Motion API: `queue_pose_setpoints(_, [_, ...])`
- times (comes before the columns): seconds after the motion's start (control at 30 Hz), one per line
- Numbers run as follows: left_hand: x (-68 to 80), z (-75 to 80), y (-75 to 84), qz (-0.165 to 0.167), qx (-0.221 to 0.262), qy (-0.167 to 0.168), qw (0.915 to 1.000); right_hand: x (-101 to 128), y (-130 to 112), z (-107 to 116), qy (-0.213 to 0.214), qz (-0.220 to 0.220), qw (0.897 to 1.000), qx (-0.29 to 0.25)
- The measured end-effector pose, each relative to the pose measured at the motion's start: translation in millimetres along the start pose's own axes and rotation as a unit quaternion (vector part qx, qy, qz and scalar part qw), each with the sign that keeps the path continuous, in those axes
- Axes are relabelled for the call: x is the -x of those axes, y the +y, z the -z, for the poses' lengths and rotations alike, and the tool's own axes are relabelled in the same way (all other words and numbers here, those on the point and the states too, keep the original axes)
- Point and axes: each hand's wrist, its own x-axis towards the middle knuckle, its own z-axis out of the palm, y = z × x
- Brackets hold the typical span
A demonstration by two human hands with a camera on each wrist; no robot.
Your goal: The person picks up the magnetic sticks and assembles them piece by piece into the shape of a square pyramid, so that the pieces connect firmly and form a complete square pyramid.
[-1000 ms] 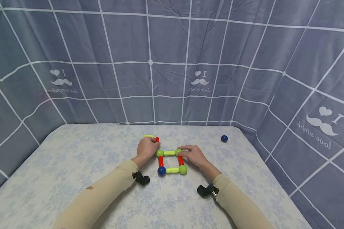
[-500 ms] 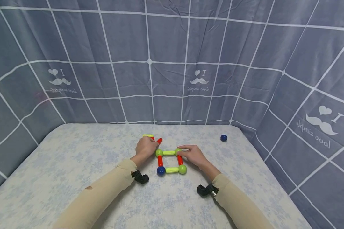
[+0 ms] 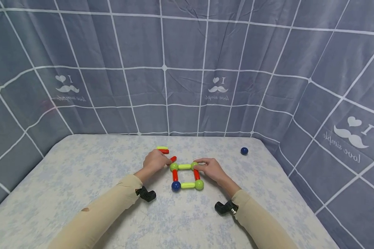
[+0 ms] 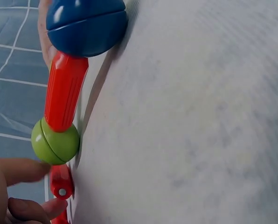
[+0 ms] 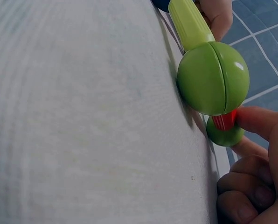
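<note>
A square of magnetic building pieces lies on the table, with green balls at three corners and a blue ball (image 3: 176, 186) at the near left. Red rods (image 3: 175, 175) form its sides; yellow-green rods (image 3: 184, 166) form its front and back. My left hand (image 3: 155, 161) pinches a loose red rod (image 3: 173, 159) just behind the far-left green ball (image 3: 174, 167). In the left wrist view, that rod's metal tip (image 4: 62, 192) shows between thumb and finger. At the far-right corner, my right hand (image 3: 212, 169) pinches the green ball (image 5: 224, 133) between thumb and index finger.
Beyond my left hand, a loose red rod (image 3: 163, 151) lies beside a yellow-green rod (image 3: 162, 147). One blue ball (image 3: 244, 151) sits alone at the back right of the table (image 3: 81, 166). A grey gridded curtain (image 3: 187, 86) hangs behind and at the sides.
My left hand has drawn back to the left and nearer, bringing its red rod away from the loose rods toward the far-left green ball and turning it. The right hand stays in place.
</note>
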Motion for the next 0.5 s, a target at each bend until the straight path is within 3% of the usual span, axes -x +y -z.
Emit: queue_pose_setpoints(0.5, [-2.5, -6.3, -2.3, -0.067, 0.001, -0.005, 0.9978, 1.7, 0.7, 1.7, -0.007, 0.011, 1.0, -0.01])
